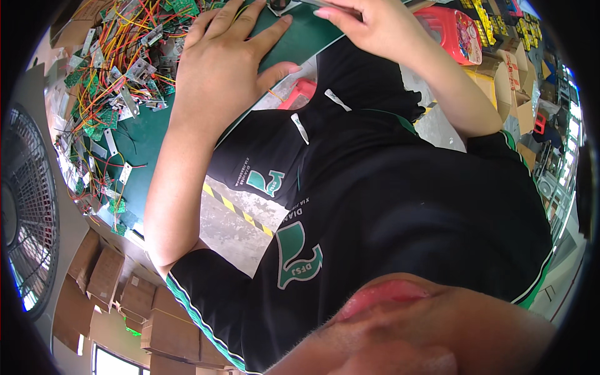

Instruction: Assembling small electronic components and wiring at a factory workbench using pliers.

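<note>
My left hand (222, 69) lies palm down with its fingers spread over the green work surface (294, 47), right beside a heap of small circuit boards with coloured wires (140, 69). Its fingertips reach the edge of that heap. At the top edge my right hand (375, 28) is closed with thumb and fingers together on a thin greyish thing, mostly cut off by the frame, so I cannot make out its kind. Between the hands, at the very top, a small dark and white object shows only in part.
A red plastic container (453, 37) stands beyond my right forearm, near open cardboard boxes (515, 81) and yellow parts (494, 25). On the left is a large fan (28, 206). Stacked cartons (169, 331) fill the lower left. Loose wired boards (115, 203) lie along the table's left edge.
</note>
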Motion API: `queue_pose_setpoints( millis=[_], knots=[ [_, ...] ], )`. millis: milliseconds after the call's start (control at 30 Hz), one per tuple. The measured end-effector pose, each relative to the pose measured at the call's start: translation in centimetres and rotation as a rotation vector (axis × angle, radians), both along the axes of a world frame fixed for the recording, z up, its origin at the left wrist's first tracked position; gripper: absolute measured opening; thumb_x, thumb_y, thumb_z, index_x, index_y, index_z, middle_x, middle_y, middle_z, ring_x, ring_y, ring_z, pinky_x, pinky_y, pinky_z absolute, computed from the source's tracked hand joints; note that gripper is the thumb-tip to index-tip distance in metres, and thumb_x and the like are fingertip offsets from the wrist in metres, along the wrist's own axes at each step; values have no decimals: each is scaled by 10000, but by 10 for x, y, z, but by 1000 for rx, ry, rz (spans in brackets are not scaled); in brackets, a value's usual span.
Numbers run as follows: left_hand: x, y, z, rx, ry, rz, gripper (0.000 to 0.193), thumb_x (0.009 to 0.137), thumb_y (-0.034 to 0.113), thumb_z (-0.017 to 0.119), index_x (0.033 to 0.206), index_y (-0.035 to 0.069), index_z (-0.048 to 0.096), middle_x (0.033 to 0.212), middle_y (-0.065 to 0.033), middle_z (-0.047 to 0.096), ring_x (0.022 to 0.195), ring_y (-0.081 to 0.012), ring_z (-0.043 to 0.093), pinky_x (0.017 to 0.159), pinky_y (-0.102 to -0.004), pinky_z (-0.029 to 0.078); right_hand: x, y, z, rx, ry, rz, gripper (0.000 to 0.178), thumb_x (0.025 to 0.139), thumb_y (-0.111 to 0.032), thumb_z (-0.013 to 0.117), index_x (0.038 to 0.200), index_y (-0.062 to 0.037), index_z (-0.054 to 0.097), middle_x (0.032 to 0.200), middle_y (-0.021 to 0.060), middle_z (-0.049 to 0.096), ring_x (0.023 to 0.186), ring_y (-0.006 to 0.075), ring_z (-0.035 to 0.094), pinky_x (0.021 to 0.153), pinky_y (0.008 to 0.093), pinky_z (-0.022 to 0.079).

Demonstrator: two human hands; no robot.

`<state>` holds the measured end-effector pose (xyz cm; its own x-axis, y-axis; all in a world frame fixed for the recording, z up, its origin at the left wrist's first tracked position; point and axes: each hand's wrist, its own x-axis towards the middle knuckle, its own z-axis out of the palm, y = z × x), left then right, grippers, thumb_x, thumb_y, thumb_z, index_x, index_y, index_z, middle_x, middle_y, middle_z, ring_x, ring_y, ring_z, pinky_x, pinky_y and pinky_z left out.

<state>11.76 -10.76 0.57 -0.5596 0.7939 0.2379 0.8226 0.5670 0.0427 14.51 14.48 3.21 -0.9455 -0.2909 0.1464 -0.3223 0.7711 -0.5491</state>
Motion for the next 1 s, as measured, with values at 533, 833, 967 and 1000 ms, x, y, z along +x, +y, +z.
queue_pose_setpoints(
  millis=[533,833,967,1000],
  knots=[
    [-1,9,1,-1,-5,11,573,858,562,724,1343,255,702,1439,-78,624,1386,-285,526,1143,-472,375,-1,36,-31,-129,30,-93,286,979,-176,693,1146,56,688,957,216,752,859,340,748,741,376,565],
    [-18,23,-11,156,57,86,247,856,335,774,1049,182,794,1160,-40,735,1153,-253,657,1002,-475,454,-20,53,-31,-728,-372,-152,223,1078,-206,569,984,-8,610,611,-22,519,470,68,465,444,246,374],
    [-24,40,3,105,-30,209,169,844,268,799,967,157,768,1031,-18,733,1045,-268,679,916,-466,480,-22,52,-29,-726,-456,-162,221,1084,-216,563,986,-22,604,595,-32,495,458,51,446,423,238,351],
    [-26,44,5,99,-23,206,169,844,268,799,967,157,768,1031,-18,733,1045,-268,679,916,-466,480,-23,52,-28,-734,-449,-161,221,1084,-216,563,986,-22,604,595,-32,495,458,51,446,423,238,351]
  ],
)
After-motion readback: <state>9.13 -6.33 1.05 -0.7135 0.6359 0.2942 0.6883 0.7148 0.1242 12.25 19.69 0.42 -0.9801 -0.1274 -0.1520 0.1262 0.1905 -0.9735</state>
